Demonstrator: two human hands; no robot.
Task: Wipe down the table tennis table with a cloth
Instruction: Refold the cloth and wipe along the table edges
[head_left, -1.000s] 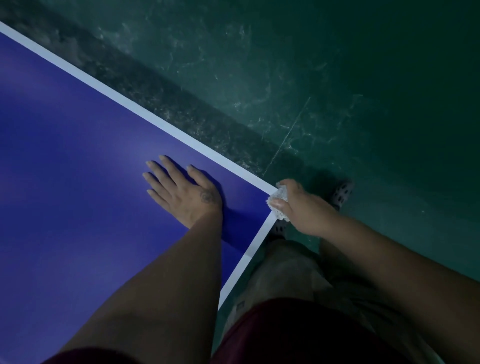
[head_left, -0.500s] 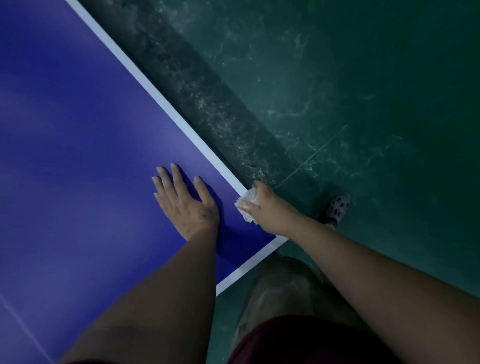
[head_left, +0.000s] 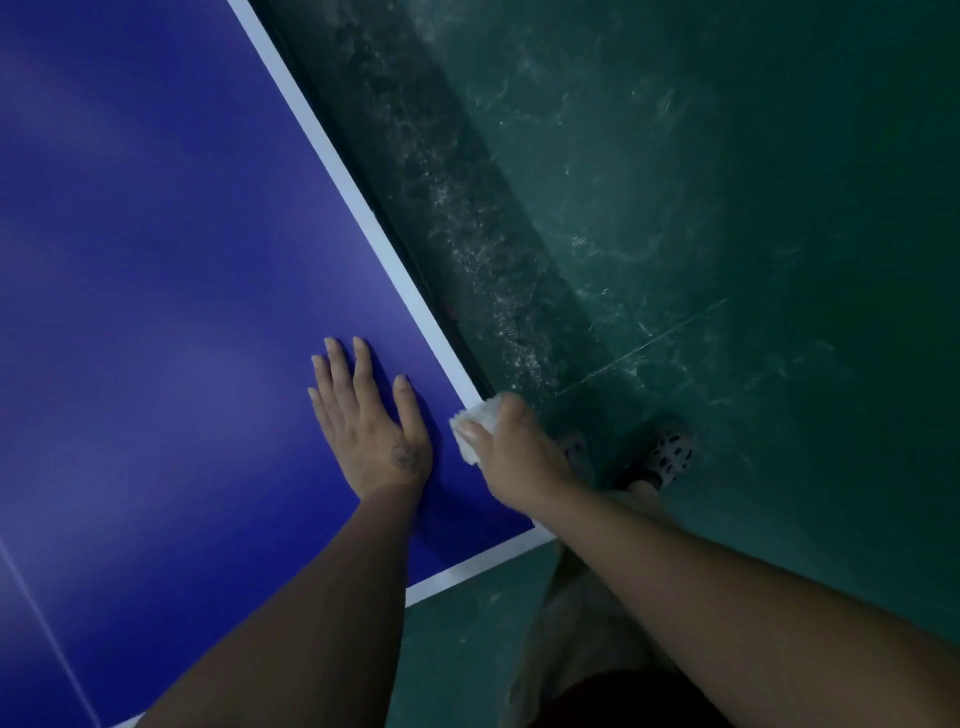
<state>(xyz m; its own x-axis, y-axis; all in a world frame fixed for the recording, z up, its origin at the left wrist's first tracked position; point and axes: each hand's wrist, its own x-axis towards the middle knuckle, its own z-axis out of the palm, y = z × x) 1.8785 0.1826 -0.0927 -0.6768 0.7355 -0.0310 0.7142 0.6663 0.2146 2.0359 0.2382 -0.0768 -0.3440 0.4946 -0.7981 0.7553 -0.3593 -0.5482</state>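
While the left hand (head_left: 371, 441) lies flat, the right hand (head_left: 511, 457) clutches a crumpled white cloth (head_left: 475, 423) at the table (head_left: 156, 260) edge.

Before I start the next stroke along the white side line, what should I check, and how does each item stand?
1. Grip: right hand holds white crumpled cloth: ok.
2. Contact: cloth on blue table tennis table at its white side line, near the corner: ok.
3. Support: left hand flat on the table, apart from the cloth: ok.
4. Cloth dampness: cannot tell.
5. Footing: grey perforated shoe on green floor: ok.
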